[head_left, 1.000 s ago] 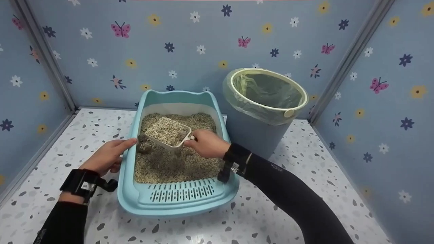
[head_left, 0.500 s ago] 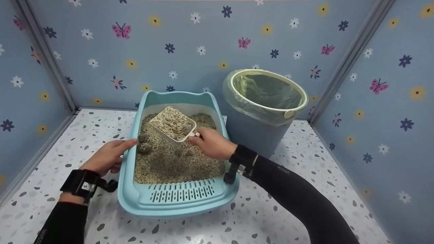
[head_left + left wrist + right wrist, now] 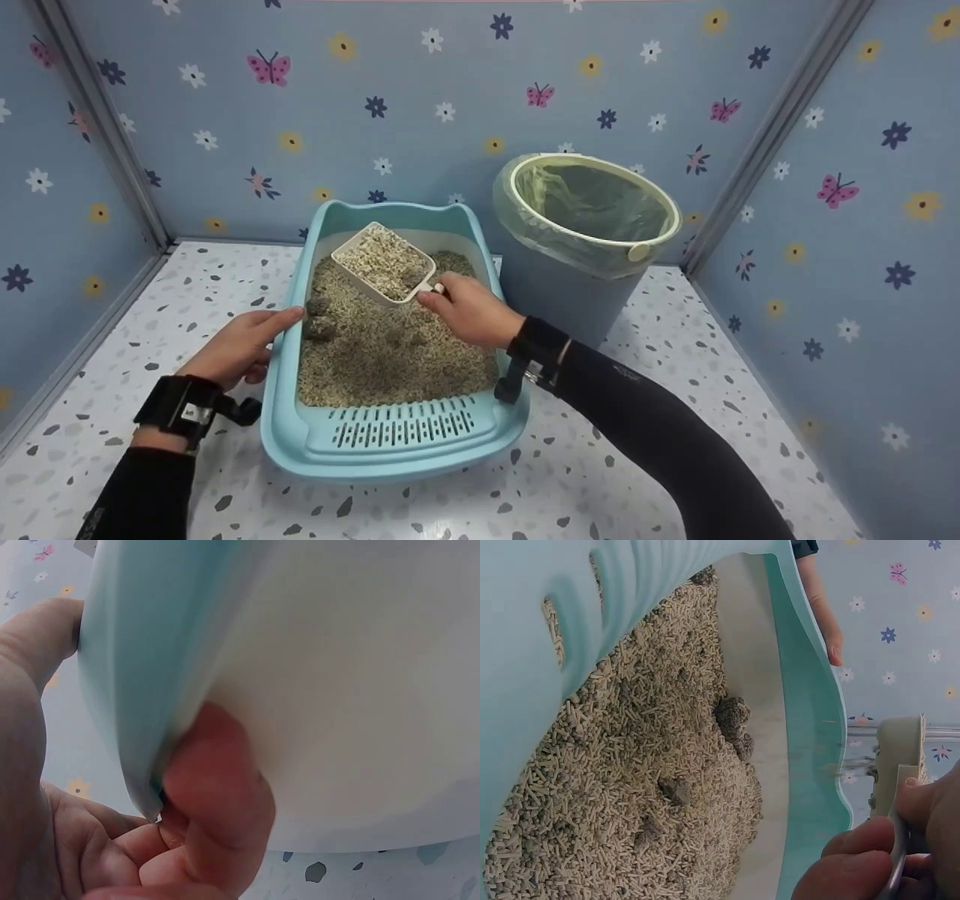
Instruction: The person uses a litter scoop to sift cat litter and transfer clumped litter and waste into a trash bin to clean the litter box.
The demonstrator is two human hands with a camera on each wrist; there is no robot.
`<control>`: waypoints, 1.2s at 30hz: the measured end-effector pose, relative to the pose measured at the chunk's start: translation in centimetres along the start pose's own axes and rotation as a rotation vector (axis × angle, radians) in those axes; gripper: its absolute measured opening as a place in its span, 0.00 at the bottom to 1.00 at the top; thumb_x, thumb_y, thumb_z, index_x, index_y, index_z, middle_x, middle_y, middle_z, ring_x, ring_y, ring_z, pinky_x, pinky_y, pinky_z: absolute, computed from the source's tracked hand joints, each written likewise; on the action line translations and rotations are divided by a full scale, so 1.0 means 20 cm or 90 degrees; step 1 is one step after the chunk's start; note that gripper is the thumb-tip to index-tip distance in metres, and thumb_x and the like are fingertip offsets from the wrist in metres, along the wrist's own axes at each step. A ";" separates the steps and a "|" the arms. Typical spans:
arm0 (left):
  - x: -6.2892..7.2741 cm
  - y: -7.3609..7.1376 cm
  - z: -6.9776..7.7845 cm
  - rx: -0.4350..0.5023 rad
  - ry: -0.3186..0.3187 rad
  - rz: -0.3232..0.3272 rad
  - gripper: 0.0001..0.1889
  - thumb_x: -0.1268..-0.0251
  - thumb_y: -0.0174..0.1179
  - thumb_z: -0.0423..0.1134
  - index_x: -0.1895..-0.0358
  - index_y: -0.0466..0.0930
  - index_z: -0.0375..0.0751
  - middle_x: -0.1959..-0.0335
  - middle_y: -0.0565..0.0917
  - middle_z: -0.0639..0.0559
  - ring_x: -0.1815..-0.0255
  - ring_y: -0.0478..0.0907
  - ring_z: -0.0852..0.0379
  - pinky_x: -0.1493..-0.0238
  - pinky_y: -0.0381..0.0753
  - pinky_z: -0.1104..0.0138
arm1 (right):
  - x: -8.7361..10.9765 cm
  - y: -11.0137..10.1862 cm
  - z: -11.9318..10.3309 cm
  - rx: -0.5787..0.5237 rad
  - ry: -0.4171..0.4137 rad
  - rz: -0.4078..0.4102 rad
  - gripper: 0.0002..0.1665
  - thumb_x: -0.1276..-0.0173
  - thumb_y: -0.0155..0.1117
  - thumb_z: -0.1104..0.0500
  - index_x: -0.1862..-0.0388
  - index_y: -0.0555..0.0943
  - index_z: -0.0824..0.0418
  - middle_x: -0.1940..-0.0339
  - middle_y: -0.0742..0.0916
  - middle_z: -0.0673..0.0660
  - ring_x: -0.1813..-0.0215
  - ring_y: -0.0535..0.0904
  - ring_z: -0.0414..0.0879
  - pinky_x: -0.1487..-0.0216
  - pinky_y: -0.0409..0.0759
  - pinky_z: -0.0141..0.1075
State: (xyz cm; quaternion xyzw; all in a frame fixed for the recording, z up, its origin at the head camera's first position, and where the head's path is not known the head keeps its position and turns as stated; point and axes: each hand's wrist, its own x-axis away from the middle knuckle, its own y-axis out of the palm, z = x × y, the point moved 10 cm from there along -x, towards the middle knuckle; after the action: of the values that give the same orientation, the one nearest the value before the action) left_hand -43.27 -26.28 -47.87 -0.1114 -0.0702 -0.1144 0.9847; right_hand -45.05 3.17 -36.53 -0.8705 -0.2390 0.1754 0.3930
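Observation:
My right hand [image 3: 476,309] grips the handle of a cream litter scoop [image 3: 382,264], held over the back half of a blue litter box [image 3: 397,457]. Pale pellets and a darker clump fill the scoop. In the right wrist view, blurred bits fall below the scoop [image 3: 898,757]. My left hand [image 3: 240,343] holds the box's left rim, thumb on top; the left wrist view shows its fingers [image 3: 217,780] curled under the rim's edge. Pellet litter [image 3: 390,367] covers the box floor, with dark clumps [image 3: 321,327] by the left wall and smaller ones mid-box.
A grey-blue bin [image 3: 559,300] with a cream ring and a yellowish bag liner [image 3: 517,214] stands just right of the box, its mouth higher than the box. Flower-patterned walls [image 3: 442,75] enclose the speckled floor [image 3: 637,435] at the back and both sides.
My right hand has raised the scoop and moved it slightly back and right, uncovering the clumps near the left wall. My left hand has stayed on the rim.

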 end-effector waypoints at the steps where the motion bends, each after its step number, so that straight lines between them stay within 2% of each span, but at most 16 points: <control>1: 0.00 0.00 0.00 -0.001 0.000 0.000 0.38 0.13 0.56 0.64 0.32 0.69 0.25 0.69 0.81 0.52 0.84 0.62 0.64 0.81 0.69 0.69 | 0.00 0.00 0.00 0.003 0.001 0.003 0.15 0.07 0.57 0.51 0.56 0.77 0.58 0.69 0.73 0.49 0.71 0.67 0.42 0.63 0.67 0.36; 11: -0.01 -0.01 0.00 -0.012 -0.004 0.000 0.39 0.13 0.55 0.65 0.31 0.69 0.25 0.69 0.82 0.52 0.84 0.63 0.64 0.82 0.69 0.70 | 0.01 -0.02 0.01 0.007 0.026 0.006 0.15 0.07 0.57 0.50 0.57 0.76 0.57 0.71 0.72 0.49 0.72 0.67 0.42 0.65 0.68 0.37; 15: 0.00 0.00 0.00 -0.020 -0.001 -0.002 0.40 0.13 0.55 0.65 0.30 0.69 0.25 0.68 0.82 0.51 0.84 0.63 0.63 0.82 0.70 0.69 | 0.01 -0.02 0.03 0.016 0.034 -0.013 0.17 0.07 0.56 0.50 0.61 0.75 0.55 0.74 0.70 0.48 0.75 0.65 0.42 0.67 0.68 0.37; 18: -0.01 0.00 0.00 -0.022 0.003 -0.003 0.40 0.12 0.55 0.65 0.30 0.69 0.24 0.68 0.83 0.50 0.84 0.64 0.63 0.82 0.70 0.69 | 0.01 -0.03 0.03 0.043 0.041 -0.036 0.17 0.08 0.57 0.49 0.60 0.77 0.56 0.74 0.71 0.48 0.75 0.65 0.42 0.66 0.68 0.37; 23: 0.00 0.01 0.00 -0.008 0.001 -0.004 0.41 0.12 0.55 0.65 0.28 0.67 0.24 0.71 0.79 0.52 0.84 0.62 0.63 0.81 0.68 0.69 | 0.01 -0.06 0.03 0.138 0.053 -0.107 0.16 0.08 0.59 0.48 0.56 0.78 0.58 0.72 0.73 0.48 0.73 0.69 0.42 0.63 0.71 0.38; 30: -0.01 0.00 0.00 -0.018 0.005 -0.001 0.43 0.12 0.55 0.65 0.25 0.66 0.23 0.67 0.84 0.50 0.84 0.63 0.63 0.82 0.69 0.69 | 0.02 -0.05 0.03 0.288 0.084 -0.258 0.29 0.10 0.60 0.47 0.76 0.70 0.53 0.80 0.70 0.47 0.76 0.68 0.44 0.64 0.71 0.38; 33: 0.00 0.00 0.00 -0.020 0.002 0.002 0.42 0.13 0.55 0.66 0.27 0.67 0.24 0.69 0.83 0.50 0.84 0.63 0.63 0.82 0.69 0.69 | 0.03 -0.03 0.03 0.340 0.088 -0.303 0.32 0.11 0.62 0.46 0.79 0.68 0.52 0.80 0.71 0.47 0.75 0.70 0.45 0.65 0.72 0.38; 36: 0.00 0.00 0.00 -0.020 -0.003 0.001 0.41 0.13 0.55 0.66 0.29 0.68 0.25 0.70 0.82 0.51 0.84 0.62 0.63 0.81 0.69 0.69 | 0.04 -0.01 0.03 0.367 0.087 -0.325 0.32 0.11 0.63 0.46 0.80 0.67 0.53 0.79 0.69 0.47 0.74 0.68 0.47 0.65 0.71 0.39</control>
State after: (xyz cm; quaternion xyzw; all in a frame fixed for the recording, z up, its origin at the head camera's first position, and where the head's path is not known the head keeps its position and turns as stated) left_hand -43.37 -26.37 -47.96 -0.1274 -0.0702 -0.1147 0.9827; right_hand -44.69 4.10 -36.74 -0.6464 -0.3624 0.0735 0.6674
